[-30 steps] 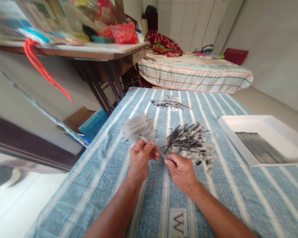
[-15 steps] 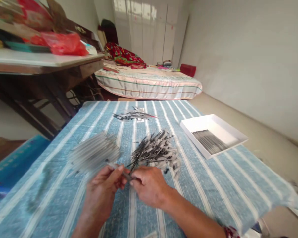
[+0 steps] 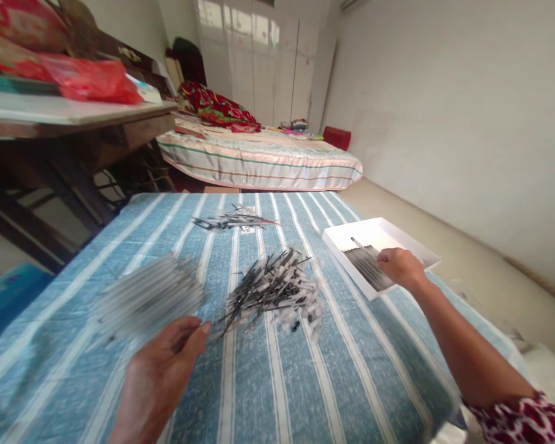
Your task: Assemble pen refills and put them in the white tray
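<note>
Blue cloth with white stripes (image 3: 250, 394) covers the bench (image 3: 296, 382), filling the lower and middle frame. At centre right sits an open white box (image 3: 353, 272), a row of dark-grey sticks (image 3: 364, 266) lying side by side inside it. Left of centre, a bundle of pale grey tubes (image 3: 150, 296) is blurred; at the centre lies a loose heap of black and translucent pieces (image 3: 272, 293), with a smaller scatter of dark pieces (image 3: 234, 221) above it. Half a second ago both hands met over one stick between bundle and heap; now they are well apart. The left hand (image 3: 160, 364), at lower left, has thumb and forefinger close together; whether they pinch anything I cannot tell. The right hand (image 3: 403, 268) has moved to the box and grips a single grey stick (image 3: 357, 242), slanting toward upper left over the row.
</note>
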A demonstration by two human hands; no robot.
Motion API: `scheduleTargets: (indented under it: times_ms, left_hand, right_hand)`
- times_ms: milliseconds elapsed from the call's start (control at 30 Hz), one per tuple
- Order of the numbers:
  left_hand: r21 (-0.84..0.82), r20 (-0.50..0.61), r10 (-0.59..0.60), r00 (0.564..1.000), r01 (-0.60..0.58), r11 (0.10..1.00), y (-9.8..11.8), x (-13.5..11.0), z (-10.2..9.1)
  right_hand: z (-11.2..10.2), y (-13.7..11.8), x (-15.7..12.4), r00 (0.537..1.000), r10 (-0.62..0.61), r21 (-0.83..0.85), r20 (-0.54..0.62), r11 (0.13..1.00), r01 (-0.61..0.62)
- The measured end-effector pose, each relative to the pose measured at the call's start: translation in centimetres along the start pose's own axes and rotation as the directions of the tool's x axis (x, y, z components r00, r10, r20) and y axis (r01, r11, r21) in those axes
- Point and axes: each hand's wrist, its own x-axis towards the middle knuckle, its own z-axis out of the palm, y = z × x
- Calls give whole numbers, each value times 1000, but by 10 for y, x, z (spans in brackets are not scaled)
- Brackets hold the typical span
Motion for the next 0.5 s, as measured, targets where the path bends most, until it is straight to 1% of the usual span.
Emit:
scheduleTargets:
  times_ms: [67, 167, 333, 500]
  left_hand:
    - [5, -21, 34, 999, -34, 999, -1, -1, 3]
    - [-1, -32, 45, 998, -45, 999, -1, -3, 5]
    - [-9, -39, 19, 999, -20, 1000, -1, -1, 6]
    - [22, -44, -1, 999, 2, 1000, -3, 2, 3]
  right_hand:
    - [5, 17, 9, 1000, 5, 0, 28, 1000, -5]
    - [15, 29, 15, 998, 8, 11, 63, 1000, -9]
    - [26, 36, 24, 995, -7, 38, 104, 999, 3]
    - [29, 38, 28, 991, -30, 35, 133, 999, 26]
